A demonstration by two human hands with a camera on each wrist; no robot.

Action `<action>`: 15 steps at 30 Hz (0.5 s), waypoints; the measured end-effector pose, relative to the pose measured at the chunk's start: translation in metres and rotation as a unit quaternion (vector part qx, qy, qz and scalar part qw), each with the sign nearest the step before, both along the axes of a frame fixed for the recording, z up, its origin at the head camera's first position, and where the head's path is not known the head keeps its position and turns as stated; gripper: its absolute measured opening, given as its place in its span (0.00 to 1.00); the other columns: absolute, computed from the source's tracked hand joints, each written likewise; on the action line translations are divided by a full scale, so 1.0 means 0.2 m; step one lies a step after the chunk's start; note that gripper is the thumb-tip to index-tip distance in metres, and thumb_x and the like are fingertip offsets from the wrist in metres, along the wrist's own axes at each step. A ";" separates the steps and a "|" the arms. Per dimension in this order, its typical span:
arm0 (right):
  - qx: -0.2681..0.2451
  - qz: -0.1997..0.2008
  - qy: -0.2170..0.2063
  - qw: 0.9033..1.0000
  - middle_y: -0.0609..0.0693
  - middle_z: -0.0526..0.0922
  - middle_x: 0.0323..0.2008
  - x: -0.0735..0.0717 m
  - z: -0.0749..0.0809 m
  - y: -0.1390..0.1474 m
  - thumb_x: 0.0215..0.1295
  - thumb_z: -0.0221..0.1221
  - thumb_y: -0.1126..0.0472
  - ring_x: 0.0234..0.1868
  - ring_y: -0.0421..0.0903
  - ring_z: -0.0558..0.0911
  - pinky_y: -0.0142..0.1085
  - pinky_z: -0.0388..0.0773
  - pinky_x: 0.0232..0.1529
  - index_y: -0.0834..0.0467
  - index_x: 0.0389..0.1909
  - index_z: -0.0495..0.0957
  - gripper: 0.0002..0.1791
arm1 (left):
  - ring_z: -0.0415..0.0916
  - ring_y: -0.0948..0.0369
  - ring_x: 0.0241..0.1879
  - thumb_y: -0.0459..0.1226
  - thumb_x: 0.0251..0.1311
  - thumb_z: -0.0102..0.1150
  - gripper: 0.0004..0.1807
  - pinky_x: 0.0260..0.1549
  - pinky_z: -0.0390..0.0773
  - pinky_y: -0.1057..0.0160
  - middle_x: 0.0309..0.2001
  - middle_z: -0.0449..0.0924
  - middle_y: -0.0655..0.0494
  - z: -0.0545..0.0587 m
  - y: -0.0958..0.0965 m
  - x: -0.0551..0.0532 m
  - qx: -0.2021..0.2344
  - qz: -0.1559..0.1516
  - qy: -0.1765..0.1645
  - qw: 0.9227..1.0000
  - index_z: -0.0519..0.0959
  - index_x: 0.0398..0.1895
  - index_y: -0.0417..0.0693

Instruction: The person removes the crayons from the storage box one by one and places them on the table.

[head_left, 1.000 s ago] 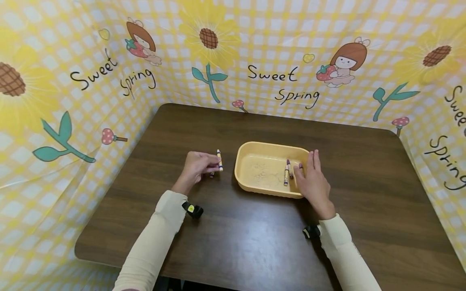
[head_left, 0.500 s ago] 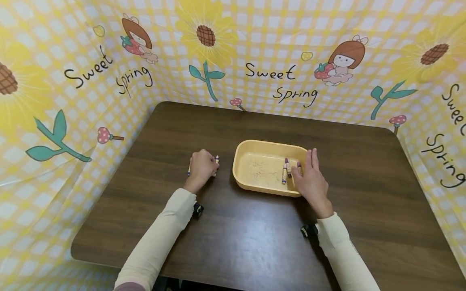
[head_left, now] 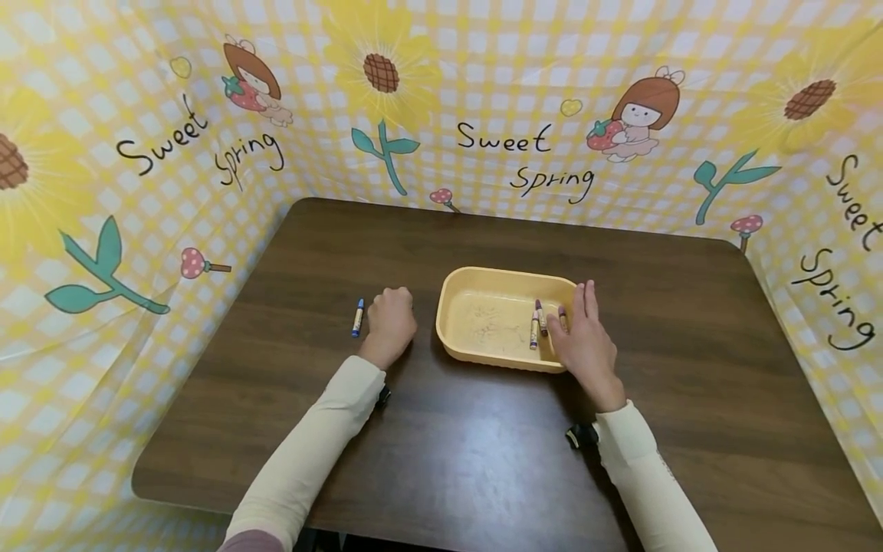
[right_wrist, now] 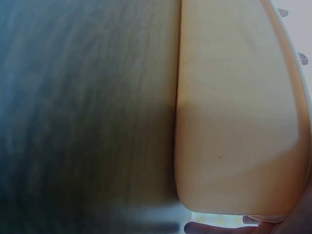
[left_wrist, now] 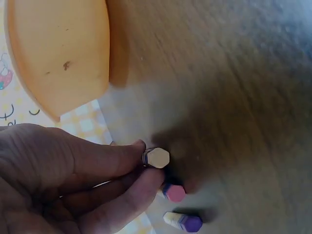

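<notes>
Your left hand [head_left: 391, 326] has shifted clear of the blue crayon [head_left: 357, 318] and pinches a pale-ended crayon [left_wrist: 158, 158], so pick-up seems under way, likely calling for a carry rightward into the tray [head_left: 479, 322] your straight-fingered right hand [head_left: 589, 351] rests at.

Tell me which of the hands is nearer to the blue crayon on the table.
Left. The left hand is beside the blue crayon, just to its right; the right hand is farther off, at the right end of the yellow tray.
</notes>
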State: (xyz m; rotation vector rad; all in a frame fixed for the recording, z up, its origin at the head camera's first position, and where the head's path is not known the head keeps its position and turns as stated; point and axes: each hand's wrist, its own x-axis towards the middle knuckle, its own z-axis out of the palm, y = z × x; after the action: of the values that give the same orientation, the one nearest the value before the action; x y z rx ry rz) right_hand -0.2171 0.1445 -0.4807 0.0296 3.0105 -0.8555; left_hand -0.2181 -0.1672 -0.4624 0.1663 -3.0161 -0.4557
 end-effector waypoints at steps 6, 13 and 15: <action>-0.005 0.003 0.001 1.000 0.52 0.35 0.83 0.01 -0.01 0.01 0.77 0.45 0.41 0.68 0.69 0.71 0.68 0.73 0.53 0.56 0.82 0.38 0.44 | 0.85 0.48 0.28 0.35 0.62 0.64 0.18 0.28 0.84 0.51 0.22 0.85 0.48 0.08 0.01 0.02 0.091 -0.004 0.077 0.993 0.82 0.13 0.46; -0.012 -0.004 0.018 1.000 0.53 0.38 0.83 -0.01 0.00 0.02 0.78 0.41 0.41 0.68 0.69 0.72 0.68 0.73 0.54 0.58 0.82 0.41 0.42 | 0.90 0.58 0.31 0.37 0.66 0.64 0.15 0.36 0.88 0.64 0.39 0.88 0.36 0.18 0.12 0.00 0.551 0.011 0.044 0.833 0.86 0.46 0.30; -0.019 -0.002 0.010 1.000 0.53 0.37 0.83 -0.01 0.00 0.01 0.79 0.41 0.40 0.69 0.68 0.70 0.69 0.72 0.56 0.57 0.82 0.40 0.42 | 0.90 0.53 0.36 0.31 0.68 0.62 0.17 0.41 0.87 0.60 0.44 0.85 0.28 0.18 0.16 -0.01 0.651 0.023 0.012 0.759 0.80 0.50 0.21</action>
State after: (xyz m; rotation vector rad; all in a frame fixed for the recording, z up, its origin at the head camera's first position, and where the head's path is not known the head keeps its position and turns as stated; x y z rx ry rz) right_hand -0.2188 0.1468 -0.4815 0.0265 3.0135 -0.9192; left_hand -0.2193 -0.1348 -0.4270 0.2829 -2.0249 -2.3508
